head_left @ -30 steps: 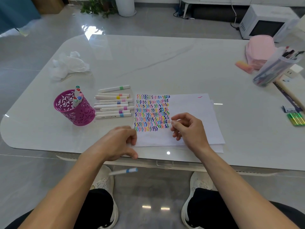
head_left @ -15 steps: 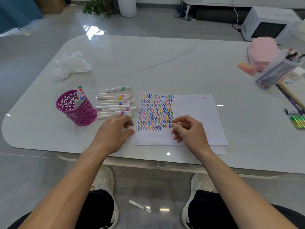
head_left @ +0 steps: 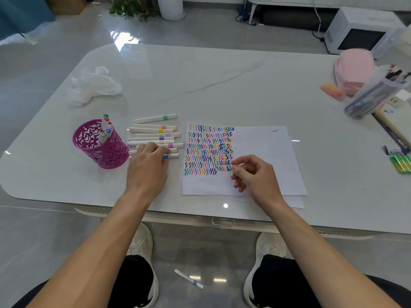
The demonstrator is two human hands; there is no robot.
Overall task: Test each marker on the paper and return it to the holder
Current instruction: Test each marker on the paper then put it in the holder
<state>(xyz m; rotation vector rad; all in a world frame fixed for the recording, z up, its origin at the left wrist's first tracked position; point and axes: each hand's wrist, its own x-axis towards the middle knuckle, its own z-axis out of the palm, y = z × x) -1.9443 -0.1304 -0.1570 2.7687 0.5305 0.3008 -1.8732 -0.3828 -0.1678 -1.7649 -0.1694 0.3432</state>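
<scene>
The purple cut-out holder (head_left: 100, 144) stands upright near the left of the desk (head_left: 222, 85) with a handful of markers (head_left: 106, 130) in it, caps up (about five, leaning to its far side). Just to its right a row of white markers (head_left: 155, 135) lies flat on the desk, between the holder and the paper (head_left: 262, 156), which is covered in coloured squiggles on its left half.

The left hand (head_left: 148, 167) rests on the nearest markers, fingers bent down over them, thumb against a blue-banded marker (head_left: 171, 156); I cannot tell whether they grip it. The right hand (head_left: 253, 174) hovers over the paper, fingers curled, thumb and forefinger together; what they pinch, if anything, is unclear.

At far right a clear case (head_left: 373, 94) leans over, full of pens. One stray marker (head_left: 189, 278) lies on the floor.
</scene>
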